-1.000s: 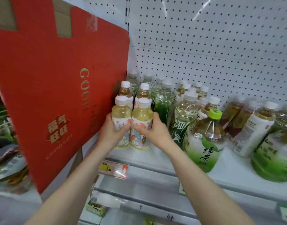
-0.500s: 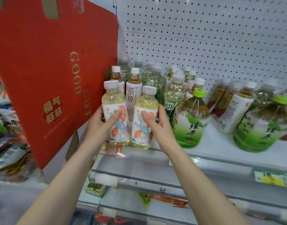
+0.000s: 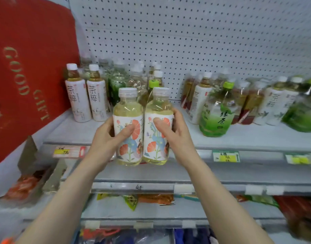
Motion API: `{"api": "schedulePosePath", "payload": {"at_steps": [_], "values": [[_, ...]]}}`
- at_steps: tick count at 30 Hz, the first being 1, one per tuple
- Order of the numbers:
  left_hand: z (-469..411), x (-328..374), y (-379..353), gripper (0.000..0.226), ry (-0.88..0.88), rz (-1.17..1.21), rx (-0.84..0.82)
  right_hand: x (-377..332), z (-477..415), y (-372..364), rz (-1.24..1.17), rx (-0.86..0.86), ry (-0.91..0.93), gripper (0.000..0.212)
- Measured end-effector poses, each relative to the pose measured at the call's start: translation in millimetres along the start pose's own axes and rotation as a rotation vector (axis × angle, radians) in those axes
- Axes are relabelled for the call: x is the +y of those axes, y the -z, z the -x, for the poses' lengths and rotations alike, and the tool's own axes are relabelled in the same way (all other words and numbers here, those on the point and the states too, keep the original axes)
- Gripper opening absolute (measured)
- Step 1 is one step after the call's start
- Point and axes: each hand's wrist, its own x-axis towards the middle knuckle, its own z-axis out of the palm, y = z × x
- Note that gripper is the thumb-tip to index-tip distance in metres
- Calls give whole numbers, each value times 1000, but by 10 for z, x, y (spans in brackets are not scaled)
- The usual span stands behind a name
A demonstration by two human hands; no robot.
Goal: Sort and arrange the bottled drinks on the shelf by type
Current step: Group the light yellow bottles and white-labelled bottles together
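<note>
Being gripped side by side, pale-yellow floral-label plastic bottle (image 3: 128, 110) by left hand (image 3: 105, 140), matching twin bottle (image 3: 159, 110) by right hand (image 3: 180, 136)

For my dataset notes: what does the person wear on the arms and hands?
Nothing visible. The left hand and right hand are bare, with no gloves or rings seen. The left forearm and right forearm are uncovered down to the frame edge, with no sleeve, watch or bracelet.

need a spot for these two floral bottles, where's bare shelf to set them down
Bare shelf in front of the two white-label bottles, beside the red box; also the front strip right of the big green tea bottle. Back rows and the far right are crowded.
</note>
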Motion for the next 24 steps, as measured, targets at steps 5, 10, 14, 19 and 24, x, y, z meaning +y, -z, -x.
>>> {"api": "schedulePosePath", "payload": {"at_steps": [5,10,14,19,24], "values": [[174,-29,-919,41,29,38,-55,-144,341,929,67,83,-14,48],[366,-51,-1909,39,46,86,-109,-379,716,1892,167,154,-20,49],[453,-107,-2605,43,40,115,-137,-532,996,2579,242,203,-11,46],[479,-161,-3300,48,62,130,-170,-621,1154,3268,290,281,-10,39],[247,-232,-3820,45,36,114,-197,-632,1059,3803,325,341,9,41]]}}
